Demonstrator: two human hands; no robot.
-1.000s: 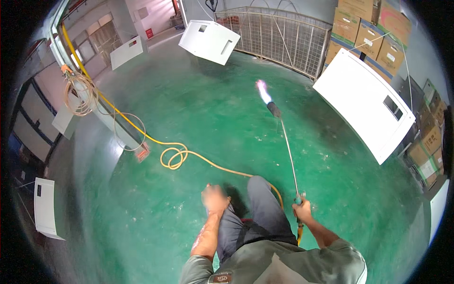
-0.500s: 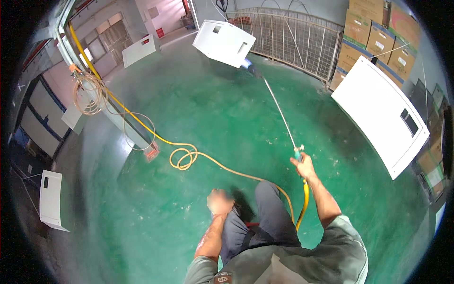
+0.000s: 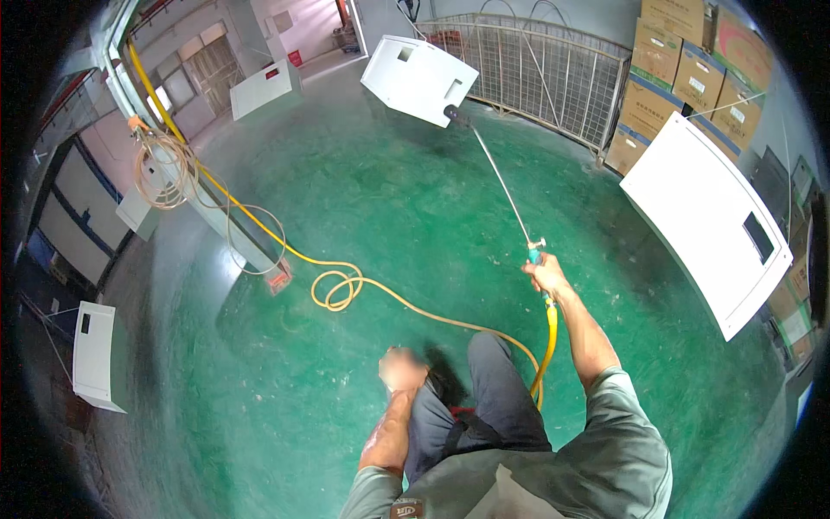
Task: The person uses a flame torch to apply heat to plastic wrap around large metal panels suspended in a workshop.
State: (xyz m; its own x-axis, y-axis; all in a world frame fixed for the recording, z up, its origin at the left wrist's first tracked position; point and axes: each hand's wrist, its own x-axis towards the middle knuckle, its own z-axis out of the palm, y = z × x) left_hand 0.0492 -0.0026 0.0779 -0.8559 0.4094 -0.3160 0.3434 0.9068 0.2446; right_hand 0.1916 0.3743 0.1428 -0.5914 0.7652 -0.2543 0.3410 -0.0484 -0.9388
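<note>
My right hand [image 3: 548,274] is closed round the green handle of a gas torch [image 3: 500,177], held out ahead with the arm stretched. Its long thin metal tube runs up and away to a dark nozzle [image 3: 452,112]. That nozzle overlaps the lower right corner of a hanging white panel [image 3: 421,80] with two cut-outs; whether they touch I cannot tell. From the handle a yellow hose [image 3: 551,342] drops past my right knee. My left hand [image 3: 403,370] rests at my left knee, its fingers blurred out.
More white panels hang around: a large one [image 3: 705,225] at right, others at far left [image 3: 95,356] and back left [image 3: 262,91]. The hose lies looped on the green floor [image 3: 285,372]. A metal post [image 3: 203,203], wire cage [image 3: 553,73] and stacked cartons [image 3: 653,104] stand around.
My right hand and the torch have shifted slightly up and left. The blue flame seen at the nozzle earlier no longer shows plainly. The hanging panels sit slightly further right in view.
</note>
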